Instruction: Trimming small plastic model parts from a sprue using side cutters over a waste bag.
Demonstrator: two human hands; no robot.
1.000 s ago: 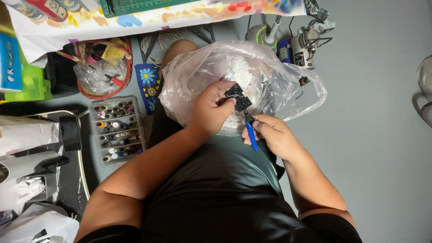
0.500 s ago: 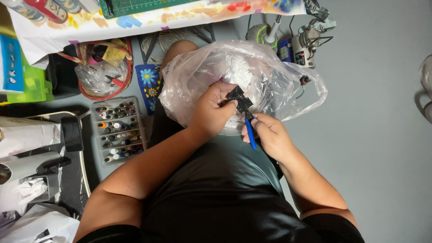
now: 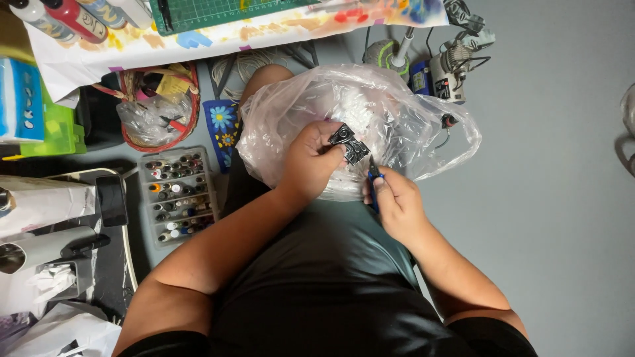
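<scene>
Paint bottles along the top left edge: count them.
4, partly cropped: white-capped bottle, red bottle, a third, a pale fourth. More may lie out of view.

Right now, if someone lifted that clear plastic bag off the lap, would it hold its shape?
Probably not. The clear plastic bag is thin and heavily crinkled, so it would likely sag and fold. It looks light, draped loosely over the lap. Its glossy film may slip, and the small black piece in the left hand looks stiffer by comparison.

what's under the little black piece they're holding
Under the small black piece, pinched in the left hand, lies a clear plastic bag spread over the lap. White contents show through; what they are, and the knees below, stay hidden.
</scene>
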